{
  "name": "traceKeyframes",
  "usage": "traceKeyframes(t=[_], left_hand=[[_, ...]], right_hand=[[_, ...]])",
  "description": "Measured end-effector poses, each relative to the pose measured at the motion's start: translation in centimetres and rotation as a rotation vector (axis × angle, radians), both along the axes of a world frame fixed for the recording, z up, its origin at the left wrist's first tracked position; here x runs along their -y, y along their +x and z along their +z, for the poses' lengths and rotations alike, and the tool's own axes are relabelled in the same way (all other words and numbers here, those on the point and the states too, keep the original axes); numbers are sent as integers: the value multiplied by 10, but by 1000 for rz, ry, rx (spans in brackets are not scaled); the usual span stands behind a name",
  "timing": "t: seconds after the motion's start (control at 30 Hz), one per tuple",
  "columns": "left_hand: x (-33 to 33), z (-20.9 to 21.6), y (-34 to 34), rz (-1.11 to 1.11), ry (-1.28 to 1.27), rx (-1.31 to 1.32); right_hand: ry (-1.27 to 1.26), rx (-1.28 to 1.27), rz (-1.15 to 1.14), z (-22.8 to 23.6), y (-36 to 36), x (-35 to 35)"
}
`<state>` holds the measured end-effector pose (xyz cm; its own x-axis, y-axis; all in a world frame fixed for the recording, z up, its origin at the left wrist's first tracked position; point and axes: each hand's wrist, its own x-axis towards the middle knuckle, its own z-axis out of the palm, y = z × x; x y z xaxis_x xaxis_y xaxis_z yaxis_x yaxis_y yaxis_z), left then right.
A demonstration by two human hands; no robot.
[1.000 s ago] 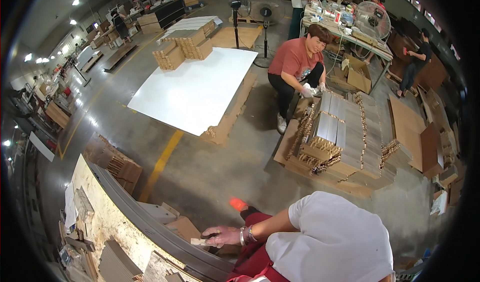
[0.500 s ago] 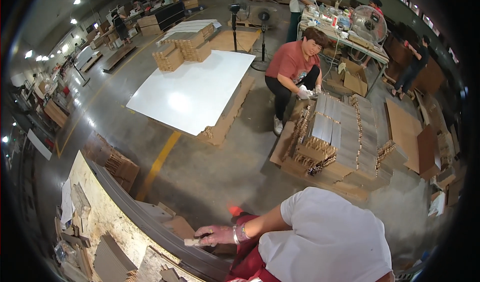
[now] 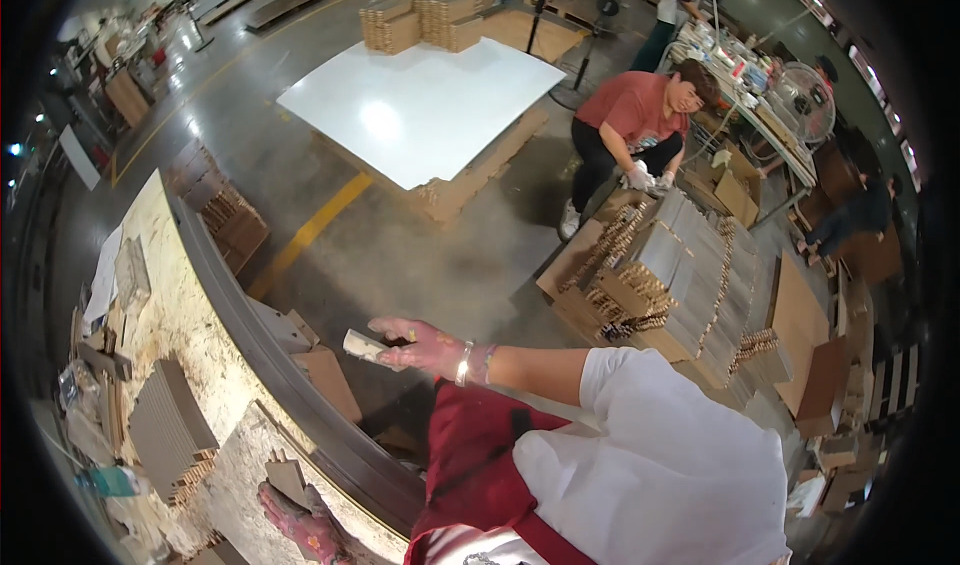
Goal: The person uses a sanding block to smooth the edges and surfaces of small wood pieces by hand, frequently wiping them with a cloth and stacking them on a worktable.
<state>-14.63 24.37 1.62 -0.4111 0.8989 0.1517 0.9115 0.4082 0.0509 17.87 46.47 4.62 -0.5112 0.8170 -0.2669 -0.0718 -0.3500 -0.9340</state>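
Note:
My right hand, in a pinkish stained glove with a band at the wrist, reaches out past the table edge. It is closed around a flat, pale block that sticks out beyond the fingers. My left hand, in a patterned purplish glove, is low over the worktable. Its fingers are around a small grey board piece; part of the hand is cut off by the lower edge. Beside it lies a stack of grey strips with raw brown ends.
A dark grey rail runs along the table's edge. Cartons stand below it. Across the floor, a co-worker crouches by a big stack of grey boards. A white sheet lies on a low pile.
The view has tilted and shifted, so the table shows higher up. My right hand has moved away from the table edge with the pale block. My left hand has come onto the grey piece.

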Motion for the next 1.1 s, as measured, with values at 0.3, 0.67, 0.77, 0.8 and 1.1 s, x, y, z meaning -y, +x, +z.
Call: traceKeyframes(t=[0.3,0.67,0.77,0.8,1.1], left_hand=[[1,-14,8,-5,149,151],[-1,-1,3,16,111,32],[-6,3,11,28,125,91],[-3,7,13,43,136,110],[-13,51,47,-40,226,150]], right_hand=[[372,-29,310,-1,-98,14],[61,-85,49,-25,-61,-29],[91,-67,-121,5,-51,-54],[137,-42,-148,4,-56,-63],[217,23,100,-33,-48,-9]])
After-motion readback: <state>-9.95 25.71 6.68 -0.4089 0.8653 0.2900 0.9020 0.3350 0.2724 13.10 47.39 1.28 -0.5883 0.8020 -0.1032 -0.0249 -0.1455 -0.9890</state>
